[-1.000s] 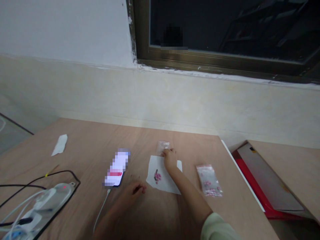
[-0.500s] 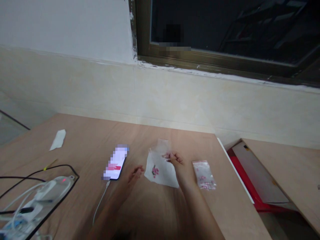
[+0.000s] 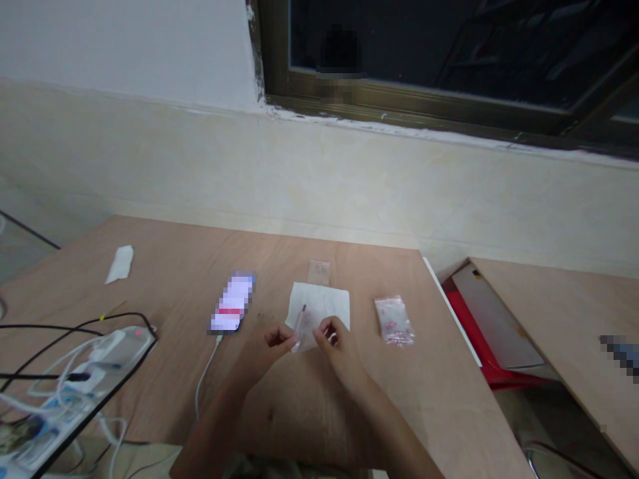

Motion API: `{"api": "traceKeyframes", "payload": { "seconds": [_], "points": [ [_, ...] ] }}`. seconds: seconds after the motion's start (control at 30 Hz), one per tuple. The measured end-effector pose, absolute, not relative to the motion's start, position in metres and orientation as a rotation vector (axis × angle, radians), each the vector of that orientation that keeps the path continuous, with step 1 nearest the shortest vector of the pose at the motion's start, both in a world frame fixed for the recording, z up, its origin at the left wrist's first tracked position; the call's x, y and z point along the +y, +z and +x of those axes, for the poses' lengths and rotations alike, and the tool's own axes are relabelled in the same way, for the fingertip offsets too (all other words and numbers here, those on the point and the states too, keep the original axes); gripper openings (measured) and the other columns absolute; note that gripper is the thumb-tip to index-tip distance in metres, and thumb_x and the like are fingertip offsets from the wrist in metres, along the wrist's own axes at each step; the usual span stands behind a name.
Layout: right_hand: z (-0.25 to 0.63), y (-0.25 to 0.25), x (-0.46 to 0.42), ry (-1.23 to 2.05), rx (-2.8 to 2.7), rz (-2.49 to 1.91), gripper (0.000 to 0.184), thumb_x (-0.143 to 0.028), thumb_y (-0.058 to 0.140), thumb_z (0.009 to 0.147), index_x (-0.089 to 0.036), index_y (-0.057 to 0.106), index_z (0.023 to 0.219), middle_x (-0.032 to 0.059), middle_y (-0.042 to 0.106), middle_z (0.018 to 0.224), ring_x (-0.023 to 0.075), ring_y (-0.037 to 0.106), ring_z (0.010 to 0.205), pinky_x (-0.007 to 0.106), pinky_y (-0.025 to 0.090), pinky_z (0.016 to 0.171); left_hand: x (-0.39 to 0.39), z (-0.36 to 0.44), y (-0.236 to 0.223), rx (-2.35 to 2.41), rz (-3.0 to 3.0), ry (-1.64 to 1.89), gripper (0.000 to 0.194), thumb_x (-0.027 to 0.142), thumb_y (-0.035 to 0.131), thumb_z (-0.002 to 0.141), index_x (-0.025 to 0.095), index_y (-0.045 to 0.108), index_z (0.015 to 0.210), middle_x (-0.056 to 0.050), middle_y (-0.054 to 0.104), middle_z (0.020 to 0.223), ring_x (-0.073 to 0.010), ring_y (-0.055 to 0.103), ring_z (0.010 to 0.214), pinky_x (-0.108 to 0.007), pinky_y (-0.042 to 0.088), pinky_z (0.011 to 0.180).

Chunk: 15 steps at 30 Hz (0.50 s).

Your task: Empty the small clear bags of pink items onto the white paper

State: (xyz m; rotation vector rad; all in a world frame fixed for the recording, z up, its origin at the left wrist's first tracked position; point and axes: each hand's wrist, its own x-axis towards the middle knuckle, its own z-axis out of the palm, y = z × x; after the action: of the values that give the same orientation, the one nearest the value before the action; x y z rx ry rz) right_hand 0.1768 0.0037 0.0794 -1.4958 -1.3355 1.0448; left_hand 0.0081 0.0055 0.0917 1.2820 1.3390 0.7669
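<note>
Bringing the bare left hand [image 3: 272, 341] and right hand [image 3: 338, 336] together, fingertips pinched, over a crumpled white paper tissue [image 3: 319, 303], with a thin pinkish stick [image 3: 299, 320] rising between them, any grip on it unclear.

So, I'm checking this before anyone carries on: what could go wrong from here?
The thin stick by the left hand is small and might slip onto the paper sheet. The white cable lies close to the left forearm and could snag. The bag of pink bits sits fairly near the table edge and could get knocked off.
</note>
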Motion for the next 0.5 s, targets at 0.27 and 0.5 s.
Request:
{"api": "traceKeyframes", "payload": {
  "seconds": [0.27, 0.5],
  "points": [
    [0.162, 0.096, 0.01, 1.442, -1.51, -1.272, 0.023, -0.034, 0.048, 0.075, -0.018, 0.045, 0.059, -0.0032, 0.043, 0.056, 0.0106, 0.04, 0.056, 0.023, 0.03, 0.054, 0.011, 0.005, 0.095, 1.205, 1.615, 0.642, 0.02, 0.031, 0.049, 0.076, 0.017, 0.055, 0.064, 0.002, 0.056, 0.065, -0.013, 0.052, 0.066, -0.024, 0.04, 0.063],
    [0.159, 0.099, 0.02, 1.545, -1.476, -1.265, 0.021, -0.022, 0.048, 0.07, -0.017, 0.042, 0.051, -0.0044, 0.042, 0.05, 0.0078, 0.037, 0.051, 0.021, 0.028, 0.049, 0.016, 0.005, 0.103, 1.128, 1.599, 0.58, 0.022, 0.031, 0.043, 0.079, 0.017, 0.055, 0.067, 0.001, 0.056, 0.067, -0.0133, 0.051, 0.068, -0.024, 0.041, 0.065]
  ]
}}
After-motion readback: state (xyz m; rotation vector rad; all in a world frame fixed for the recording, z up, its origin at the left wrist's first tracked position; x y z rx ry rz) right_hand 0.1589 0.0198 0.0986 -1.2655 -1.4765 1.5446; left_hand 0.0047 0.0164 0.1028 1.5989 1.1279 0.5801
